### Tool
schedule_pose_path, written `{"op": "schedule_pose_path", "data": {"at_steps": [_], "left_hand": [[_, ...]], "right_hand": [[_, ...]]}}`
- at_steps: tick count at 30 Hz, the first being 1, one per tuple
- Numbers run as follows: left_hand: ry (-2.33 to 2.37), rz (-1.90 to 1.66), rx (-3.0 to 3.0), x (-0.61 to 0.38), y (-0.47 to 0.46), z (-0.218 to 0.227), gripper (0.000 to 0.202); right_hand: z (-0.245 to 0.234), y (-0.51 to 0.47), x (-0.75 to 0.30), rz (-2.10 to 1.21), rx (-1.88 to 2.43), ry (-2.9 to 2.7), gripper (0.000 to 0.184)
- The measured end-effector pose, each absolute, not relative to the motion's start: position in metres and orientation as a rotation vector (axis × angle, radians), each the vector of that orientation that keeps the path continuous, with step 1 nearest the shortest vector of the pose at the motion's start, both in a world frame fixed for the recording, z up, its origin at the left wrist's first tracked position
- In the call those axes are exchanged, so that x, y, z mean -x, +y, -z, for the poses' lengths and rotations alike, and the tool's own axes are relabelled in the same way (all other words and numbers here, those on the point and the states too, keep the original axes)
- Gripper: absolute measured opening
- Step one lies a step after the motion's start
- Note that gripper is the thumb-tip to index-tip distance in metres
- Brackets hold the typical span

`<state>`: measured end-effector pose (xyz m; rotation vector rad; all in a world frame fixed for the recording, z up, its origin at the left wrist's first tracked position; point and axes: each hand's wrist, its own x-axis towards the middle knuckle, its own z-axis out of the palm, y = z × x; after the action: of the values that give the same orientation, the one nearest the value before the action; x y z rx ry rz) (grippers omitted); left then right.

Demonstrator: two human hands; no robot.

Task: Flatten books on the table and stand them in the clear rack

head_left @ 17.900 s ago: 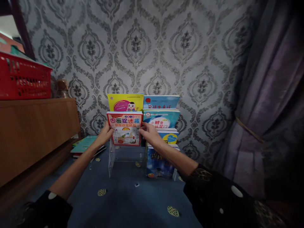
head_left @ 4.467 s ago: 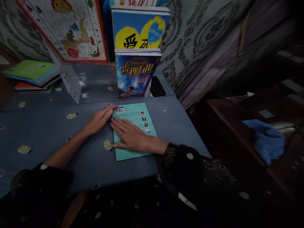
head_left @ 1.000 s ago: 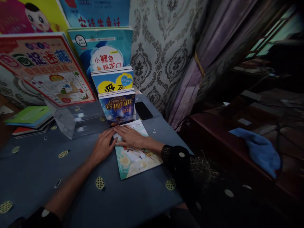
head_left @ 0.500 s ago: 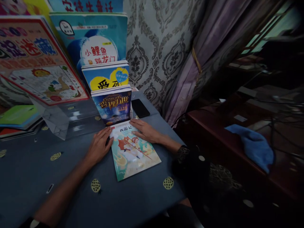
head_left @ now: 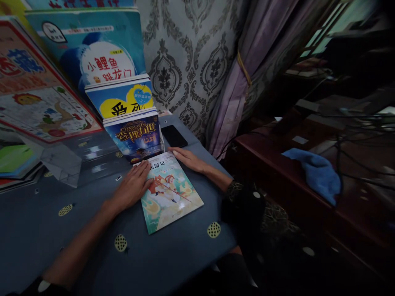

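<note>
A thin paperback book (head_left: 173,193) with a pale green and cream illustrated cover lies flat on the blue tablecloth. My left hand (head_left: 133,184) rests on its upper left part, fingers stretched out over the start of the title. At the upper right edge, my right hand (head_left: 189,160) lies with its fingers extended, side-on to the book; whether its fingertips touch the cover is hard to tell. Just behind the paperback stands a dark blue book (head_left: 135,135) in a clear stepped display rack (head_left: 66,166). Neither hand grips anything.
Taller children's books, one yellow and blue (head_left: 123,98) and one teal (head_left: 89,45), rise behind. A red-bordered book (head_left: 37,94) leans at the left. A black phone (head_left: 174,136) lies near the wall. Blue cloth (head_left: 317,170) and cables lie on the dark red surface at right.
My left hand has slid right, further onto the cover, and now hides part of the title. My right hand has drawn back from the cover to its edge. The view has shifted slightly right.
</note>
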<state>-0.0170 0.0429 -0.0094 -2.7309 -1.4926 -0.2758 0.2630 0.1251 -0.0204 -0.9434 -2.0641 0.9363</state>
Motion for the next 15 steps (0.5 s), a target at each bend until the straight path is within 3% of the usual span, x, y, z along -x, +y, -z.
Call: {"op": "schedule_pose_path", "data": {"at_steps": [7, 15], "left_hand": [[-1.273, 0.124, 2.97, -0.019, 0.073, -0.003, 0.067], [-1.103, 0.134, 3.004, -0.051, 0.093, 0.001, 0.067]], "right_hand": [[0.017, 0.128, -0.263, -1.094, 0.946, -1.926, 0.078], [0.019, 0.13, -0.264, -1.07, 0.924, -1.98, 0.075]]}}
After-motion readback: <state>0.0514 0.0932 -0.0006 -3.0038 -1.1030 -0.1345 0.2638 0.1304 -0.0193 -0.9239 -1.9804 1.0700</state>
